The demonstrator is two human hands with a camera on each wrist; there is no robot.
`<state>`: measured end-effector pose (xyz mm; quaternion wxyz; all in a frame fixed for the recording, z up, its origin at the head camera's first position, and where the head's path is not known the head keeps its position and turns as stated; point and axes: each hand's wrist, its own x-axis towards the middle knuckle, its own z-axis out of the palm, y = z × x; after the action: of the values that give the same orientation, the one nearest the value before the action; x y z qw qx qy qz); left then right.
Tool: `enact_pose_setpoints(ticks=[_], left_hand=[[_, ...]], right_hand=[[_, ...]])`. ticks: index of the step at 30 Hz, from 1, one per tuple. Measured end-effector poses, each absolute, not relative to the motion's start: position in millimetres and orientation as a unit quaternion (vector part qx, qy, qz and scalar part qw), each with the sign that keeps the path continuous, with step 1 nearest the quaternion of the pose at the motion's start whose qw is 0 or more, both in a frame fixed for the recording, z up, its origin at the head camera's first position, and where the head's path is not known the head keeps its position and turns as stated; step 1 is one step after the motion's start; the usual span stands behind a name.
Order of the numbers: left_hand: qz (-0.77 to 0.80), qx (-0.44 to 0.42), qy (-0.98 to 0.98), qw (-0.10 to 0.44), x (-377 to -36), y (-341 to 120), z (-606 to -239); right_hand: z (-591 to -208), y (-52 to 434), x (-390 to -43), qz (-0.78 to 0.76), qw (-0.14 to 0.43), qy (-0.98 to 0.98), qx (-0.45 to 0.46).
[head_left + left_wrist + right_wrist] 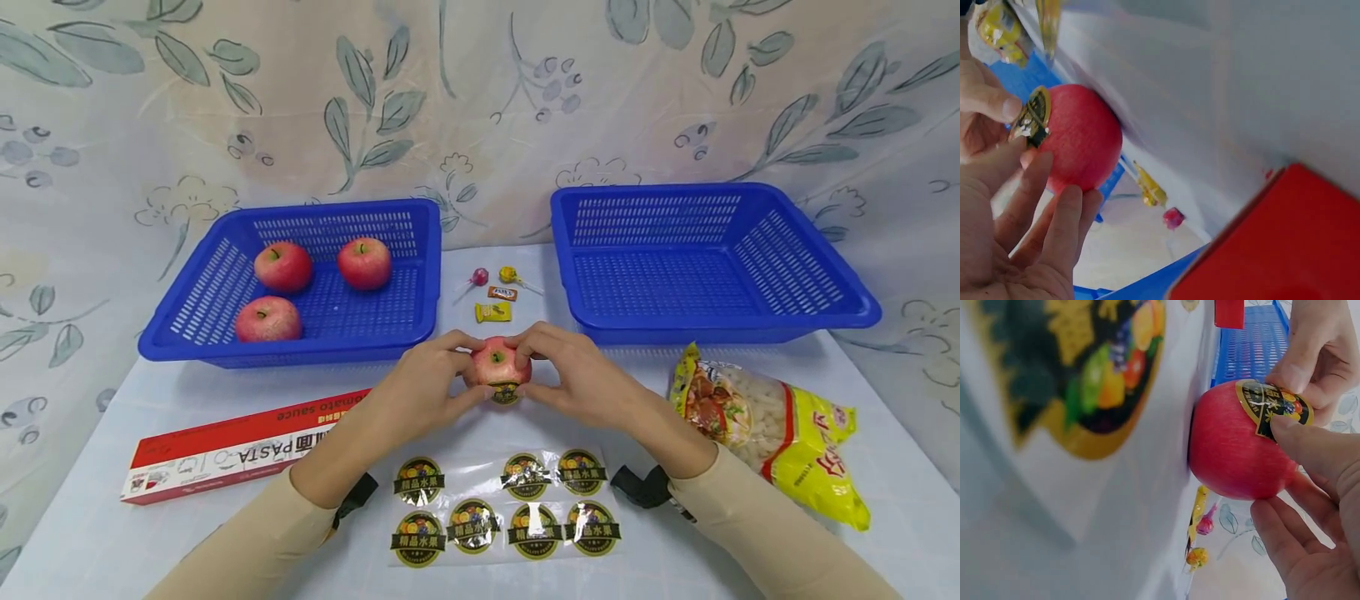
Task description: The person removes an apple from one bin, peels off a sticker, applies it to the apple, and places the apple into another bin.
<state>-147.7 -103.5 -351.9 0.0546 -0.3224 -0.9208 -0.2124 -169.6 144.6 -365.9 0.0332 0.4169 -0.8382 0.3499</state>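
Pale blue table [750,567] carries a sticker sheet [502,508] nearest the person. Beyond it, at center, the left hand [427,375] and right hand [573,371] pinch one apple [497,364] bearing a sticker [505,392]. Farther, at 11 o'clock, a blue basket [187,325] holds three apples [283,267].

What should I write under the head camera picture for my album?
Two hands hold a red apple with a fruit sticker between two blue baskets.
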Motion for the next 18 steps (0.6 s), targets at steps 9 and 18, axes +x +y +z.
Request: enact_pose_setpoints(ticks=[9,18], left_hand=[[-0.232,-0.327,-0.914,0.068,-148.3,-103.7,-354.5],[-0.225,-0.322,-0.917,0.076,-148.5,-101.6,-354.5]], right_hand=[[-369.1,145.2,-171.3,0.365,0.040,-0.835,0.411],[-368.1,146.1,-171.7,0.371,0.039,-0.833,0.408]])
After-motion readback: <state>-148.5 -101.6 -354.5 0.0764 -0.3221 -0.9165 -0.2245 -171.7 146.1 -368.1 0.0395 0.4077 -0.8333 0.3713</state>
